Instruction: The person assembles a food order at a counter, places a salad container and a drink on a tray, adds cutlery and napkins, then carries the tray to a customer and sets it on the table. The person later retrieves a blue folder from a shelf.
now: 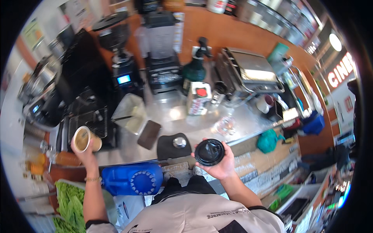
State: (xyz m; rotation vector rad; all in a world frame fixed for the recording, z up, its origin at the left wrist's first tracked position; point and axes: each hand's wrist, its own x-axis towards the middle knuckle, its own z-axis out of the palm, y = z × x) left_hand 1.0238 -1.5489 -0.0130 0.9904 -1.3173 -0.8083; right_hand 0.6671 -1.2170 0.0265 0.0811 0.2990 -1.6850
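My left hand [84, 154] is closed around a paper cup [97, 143] with a light brown, coffee-like drink inside, held beside the drip grate [90, 122] of a black machine. In my right hand [223, 167] is a round black plastic cup lid [209, 152], held over the front edge of the steel counter, apart from the cup. Between the two hands a metal tamper [179, 142] rests on a black tamping mat [172, 150]. A dark flat rectangular object [149, 134] lies left of the mat, next to a translucent square container [131, 113].
A coffee grinder [125, 70], a blender [163, 52], a carton [199, 98] and a panini press [253, 68] line the back of the counter. Below the front edge are a blue plastic jug [132, 178] and leafy lettuce [70, 204]. A teal plastic bag [268, 140] is at the right.
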